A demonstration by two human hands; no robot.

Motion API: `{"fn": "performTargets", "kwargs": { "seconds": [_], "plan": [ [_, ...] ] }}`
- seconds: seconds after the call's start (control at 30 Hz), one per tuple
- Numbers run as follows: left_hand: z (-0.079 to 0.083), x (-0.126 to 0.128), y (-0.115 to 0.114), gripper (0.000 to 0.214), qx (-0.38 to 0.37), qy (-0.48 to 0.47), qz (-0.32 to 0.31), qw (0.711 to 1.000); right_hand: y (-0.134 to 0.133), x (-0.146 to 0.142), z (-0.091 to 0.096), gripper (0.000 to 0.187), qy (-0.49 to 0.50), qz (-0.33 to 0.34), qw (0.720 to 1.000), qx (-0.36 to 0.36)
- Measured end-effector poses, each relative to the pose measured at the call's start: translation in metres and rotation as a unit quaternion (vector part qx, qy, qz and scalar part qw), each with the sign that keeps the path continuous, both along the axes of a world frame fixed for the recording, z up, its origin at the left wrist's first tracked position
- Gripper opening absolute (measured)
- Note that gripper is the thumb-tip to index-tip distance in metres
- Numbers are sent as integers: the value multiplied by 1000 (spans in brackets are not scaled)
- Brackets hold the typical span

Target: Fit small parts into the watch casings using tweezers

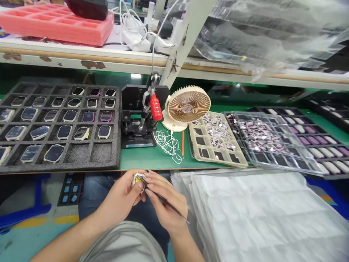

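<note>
My left hand (124,196) holds a small silver watch case (137,179) over my lap, just below the table's front edge. My right hand (165,203) grips thin dark tweezers (166,201) whose tip touches the case. Both hands are close together and touch at the fingertips. A black foam tray (81,154) holding several watch cases lies on the green table to the upper left of my hands.
A black toggle press with a red handle (155,107) stands mid-table beside a small beige fan (188,105). Loose white gasket rings (169,143), an orange pencil (183,142), a beige tray (197,153) and clear trays (272,156) of small parts lie right. Stacked plastic sheets (259,214) cover the lower right.
</note>
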State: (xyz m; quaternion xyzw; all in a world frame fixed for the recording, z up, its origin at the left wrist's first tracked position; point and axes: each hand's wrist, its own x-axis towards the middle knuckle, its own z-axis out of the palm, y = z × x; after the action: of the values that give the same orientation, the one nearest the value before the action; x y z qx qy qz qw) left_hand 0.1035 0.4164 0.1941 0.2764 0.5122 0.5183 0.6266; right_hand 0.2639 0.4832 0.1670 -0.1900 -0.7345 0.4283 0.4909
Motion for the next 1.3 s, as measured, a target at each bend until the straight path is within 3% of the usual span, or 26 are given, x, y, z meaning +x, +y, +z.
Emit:
{"fn": "performTargets", "kwargs": {
  "seconds": [0.37,0.6,0.8,1.0,1.1,1.3],
  "plan": [
    [-12,0,0,42,10,50,27,998,-2,1,-3,51,-31,8,999,29],
    [-12,0,-4,46,8,62,6,998,-3,2,-3,50,-26,1,999,31],
    [-12,-1,-3,44,15,60,24,998,-1,0,-3,52,-30,13,998,56],
    [-6,-1,2,47,14,-27,10,999,-2,-1,-18,45,-1,8,996,86],
    [-6,-3,3,48,17,-65,10,998,-2,-3,-24,44,13,-10,998,63],
    [-1,-8,4,32,-33,-266,50,962,-9,-2,-17,33,50,-68,996,-10]
  ]
}}
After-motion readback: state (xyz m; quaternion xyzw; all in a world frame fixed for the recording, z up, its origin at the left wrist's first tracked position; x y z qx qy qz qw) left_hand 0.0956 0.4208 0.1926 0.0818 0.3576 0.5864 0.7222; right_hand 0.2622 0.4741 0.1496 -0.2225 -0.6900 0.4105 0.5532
